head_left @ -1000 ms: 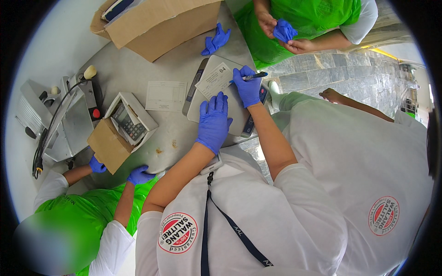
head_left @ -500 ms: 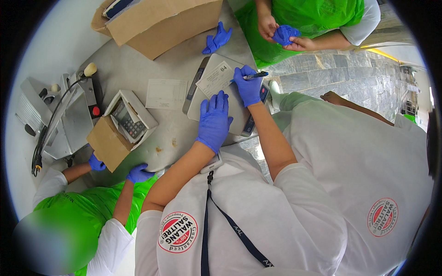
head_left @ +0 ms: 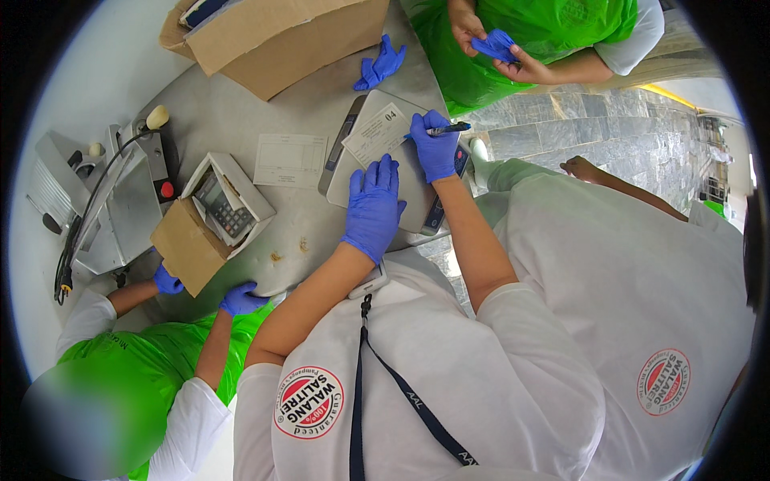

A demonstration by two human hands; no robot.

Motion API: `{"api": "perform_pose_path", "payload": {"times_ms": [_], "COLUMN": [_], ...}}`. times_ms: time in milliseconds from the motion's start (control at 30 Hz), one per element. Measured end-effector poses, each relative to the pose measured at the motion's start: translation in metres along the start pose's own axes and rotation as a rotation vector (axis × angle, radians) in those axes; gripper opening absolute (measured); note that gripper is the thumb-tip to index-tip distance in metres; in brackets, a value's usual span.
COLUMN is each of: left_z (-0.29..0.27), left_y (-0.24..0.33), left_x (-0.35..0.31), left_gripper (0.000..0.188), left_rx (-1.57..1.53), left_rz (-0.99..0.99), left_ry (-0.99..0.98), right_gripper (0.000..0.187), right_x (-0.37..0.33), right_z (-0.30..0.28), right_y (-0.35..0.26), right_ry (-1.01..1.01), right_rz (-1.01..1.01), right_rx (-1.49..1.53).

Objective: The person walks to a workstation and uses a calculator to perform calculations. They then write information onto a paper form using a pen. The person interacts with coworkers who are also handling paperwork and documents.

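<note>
At the upper centre of the frame, a white rectangular paper slip with printed lines (head_left: 375,135) lies tilted on a flat, pale-grey platform with dark edge panels (head_left: 413,188), which stands on the grey metal worktop (head_left: 228,100). The right hand, in a blue glove (head_left: 435,148), has its fingers closed round a slim black-and-blue pen (head_left: 449,128), its tip side turned toward the slip's right edge; whether the tip meets the paper is too small to tell. The left hand, gloved in the same blue (head_left: 374,204), lies flat and palm down, fingers straight and close together, holding nothing, their tips at the slip's lower edge; how firmly they press cannot be told. The step in hand looks like filling in the slip, and the next move seems to call for a steady left hand and a controlled pen stroke. Left of the platform lies a second white printed sheet (head_left: 290,160), and farther left, a dark-grey calculator (head_left: 223,204) sits in an open white cardboard box (head_left: 250,199).
</note>
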State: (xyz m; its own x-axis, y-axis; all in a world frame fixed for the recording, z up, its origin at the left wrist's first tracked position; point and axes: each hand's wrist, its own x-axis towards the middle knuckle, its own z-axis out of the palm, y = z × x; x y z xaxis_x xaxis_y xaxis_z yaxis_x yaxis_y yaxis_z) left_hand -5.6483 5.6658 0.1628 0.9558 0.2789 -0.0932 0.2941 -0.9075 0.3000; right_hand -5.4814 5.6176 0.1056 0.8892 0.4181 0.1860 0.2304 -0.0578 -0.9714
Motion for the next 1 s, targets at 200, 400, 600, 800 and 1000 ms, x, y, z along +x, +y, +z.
{"api": "perform_pose_path", "payload": {"times_ms": [200, 400, 600, 800, 1000], "left_z": [-0.006, 0.001, -0.005, -0.004, -0.005], "left_y": [0.000, -0.001, 0.000, 0.000, 0.000], "left_x": [0.000, 0.000, 0.000, 0.000, 0.000], "left_gripper": [0.075, 0.074, 0.074, 0.074, 0.074], "left_rx": [0.000, -0.008, 0.013, 0.014, 0.020], "left_rz": [-0.009, -0.005, 0.001, -0.005, -0.006], "left_ry": [-0.009, -0.006, -0.009, -0.023, -0.021], "right_gripper": [0.037, 0.037, 0.037, 0.036, 0.036], "right_x": [0.002, 0.002, 0.003, 0.002, 0.003], "right_z": [0.002, 0.000, 0.001, 0.000, 0.001], "right_y": [-0.011, -0.004, -0.006, 0.002, -0.003], "right_ry": [0.006, 0.018, 0.051, 0.046, 0.057], "right_rz": [-0.003, -0.040, -0.052, -0.030, -0.024], "right_rx": [-0.003, -0.067, -0.050, -0.024, -0.025]}}
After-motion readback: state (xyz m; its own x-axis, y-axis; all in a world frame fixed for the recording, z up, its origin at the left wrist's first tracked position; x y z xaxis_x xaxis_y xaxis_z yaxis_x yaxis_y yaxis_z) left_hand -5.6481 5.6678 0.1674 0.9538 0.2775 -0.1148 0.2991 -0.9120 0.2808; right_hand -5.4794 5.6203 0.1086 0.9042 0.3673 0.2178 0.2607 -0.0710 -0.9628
